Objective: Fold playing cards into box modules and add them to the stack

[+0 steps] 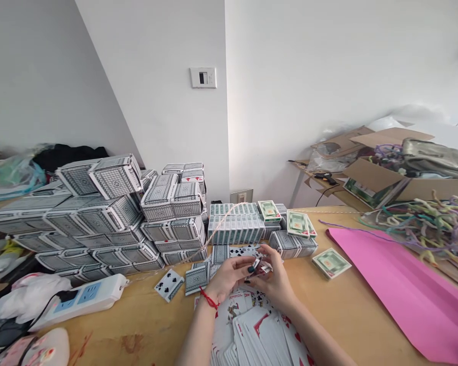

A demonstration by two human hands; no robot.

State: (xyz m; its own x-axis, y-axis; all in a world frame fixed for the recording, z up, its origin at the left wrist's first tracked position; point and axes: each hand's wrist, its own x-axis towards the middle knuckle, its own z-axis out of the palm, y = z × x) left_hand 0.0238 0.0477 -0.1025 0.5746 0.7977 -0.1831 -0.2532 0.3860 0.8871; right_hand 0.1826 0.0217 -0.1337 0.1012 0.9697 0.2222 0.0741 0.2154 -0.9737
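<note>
My left hand, with a red string at the wrist, pinches the near-left side of a few playing cards. From the other side my right hand curls its fingers around the same cards, which are partly hidden. Beneath both hands spreads a loose heap of playing cards, many face up. Several more lie just beyond the fingers, among them a row of face-up cards. Left of my left hand are a face-down card pile and a single spade card.
Wrapped card bricks stack high on the left, with another stack beside them. Boxed decks line the back; one deck lies right. Pink paper, a power strip and tangled pipe cleaners flank the work area.
</note>
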